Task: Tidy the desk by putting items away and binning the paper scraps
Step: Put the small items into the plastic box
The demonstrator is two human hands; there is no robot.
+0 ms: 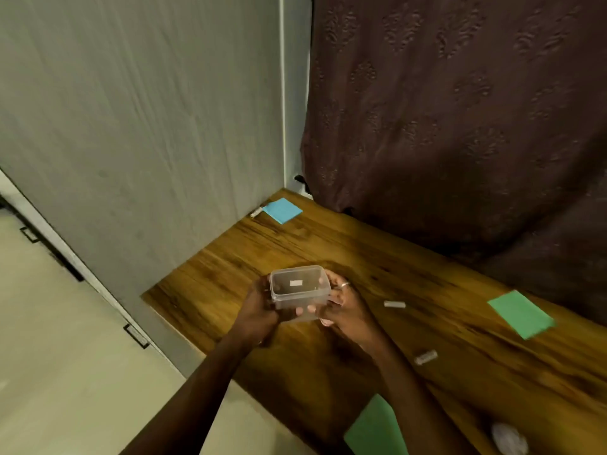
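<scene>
**Both hands on the clear box, over the desk**

I logged the left hand [259,307] curled round the near-left corner of the clear plastic box [315,292], with its fingers wrapped under the wall. The right hand [345,307] gripped the box's right end. Its fingertips showed through the base and there was a ring on one finger. The box sat upright and lidless between the two hands, over the wooden desk [328,244]. One small white piece [296,283] lay on the box floor.

- Right of the right hand, on the desk: a white stick [394,304].
- Nearer the front edge: a second stick [425,357], any print too blurred for me to read.
- Further right: a green sheet [520,315].
- At the front edge: another green sheet [374,428], with a crumpled paper ball [509,440] near it.
- Far corner by the wall: a blue note [282,210], with a third stick [256,212] just beside it.
</scene>
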